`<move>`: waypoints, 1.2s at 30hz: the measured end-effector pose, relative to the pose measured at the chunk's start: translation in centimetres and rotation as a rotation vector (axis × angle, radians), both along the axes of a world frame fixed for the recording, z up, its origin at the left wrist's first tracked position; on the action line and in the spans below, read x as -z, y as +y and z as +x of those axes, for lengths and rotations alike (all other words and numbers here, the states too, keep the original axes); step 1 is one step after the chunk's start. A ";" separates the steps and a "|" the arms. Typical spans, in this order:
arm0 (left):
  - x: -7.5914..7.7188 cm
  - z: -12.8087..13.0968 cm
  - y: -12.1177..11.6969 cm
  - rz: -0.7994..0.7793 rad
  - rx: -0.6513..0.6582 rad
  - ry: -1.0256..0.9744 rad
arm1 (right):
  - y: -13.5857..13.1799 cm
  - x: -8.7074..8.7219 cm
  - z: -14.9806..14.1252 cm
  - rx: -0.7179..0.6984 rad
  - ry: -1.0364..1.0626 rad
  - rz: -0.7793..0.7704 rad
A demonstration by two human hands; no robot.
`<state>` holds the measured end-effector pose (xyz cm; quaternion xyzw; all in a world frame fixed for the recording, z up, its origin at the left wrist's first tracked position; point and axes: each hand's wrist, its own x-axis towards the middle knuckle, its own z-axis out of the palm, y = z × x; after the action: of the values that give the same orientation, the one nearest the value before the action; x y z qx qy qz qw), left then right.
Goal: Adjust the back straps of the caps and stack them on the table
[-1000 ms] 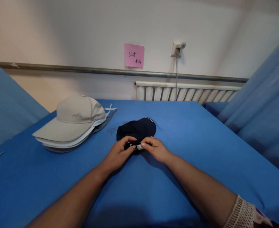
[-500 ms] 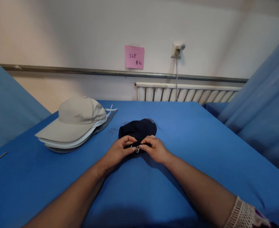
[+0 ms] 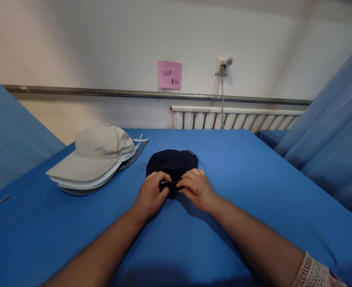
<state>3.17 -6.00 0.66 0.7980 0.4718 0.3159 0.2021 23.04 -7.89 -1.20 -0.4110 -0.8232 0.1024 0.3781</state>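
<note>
A dark navy baseball cap (image 3: 168,161) lies on the blue-covered table, its brim pointing away and to the right. My left hand (image 3: 152,192) pinches the cap's back strap (image 3: 173,184) from the left, thumb against fingers, with a small shiny metal piece (image 3: 163,183) beside the fingertips. From the right, my right hand (image 3: 197,188) pinches the same strap. Both hands are close together at the near edge of the cap. Parts of the strap are hidden behind the fingers.
A stack of caps stands at the left, with a beige cap (image 3: 96,147) on top of white and grey ones. The blue table cover (image 3: 238,175) spreads around. Behind are a metal rail (image 3: 119,93), a radiator (image 3: 212,119) and a pink note (image 3: 169,75). Blue curtains (image 3: 328,119) hang at both sides.
The metal buckle between my fingertips has gone from view there; a shiny piece now shows by the left fingers. The cap's crown looks fuller, and both hands still pinch the strap.
</note>
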 end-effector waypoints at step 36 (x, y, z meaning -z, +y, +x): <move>-0.5 -0.8 -0.6 -0.674 0.034 -0.541 | -1.6 1.7 0.1 0.004 -0.172 0.131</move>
<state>2.39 -6.62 1.19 0.5834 0.4654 0.3389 0.5729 23.14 -9.46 -2.91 -0.3941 -0.8568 0.0118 0.3323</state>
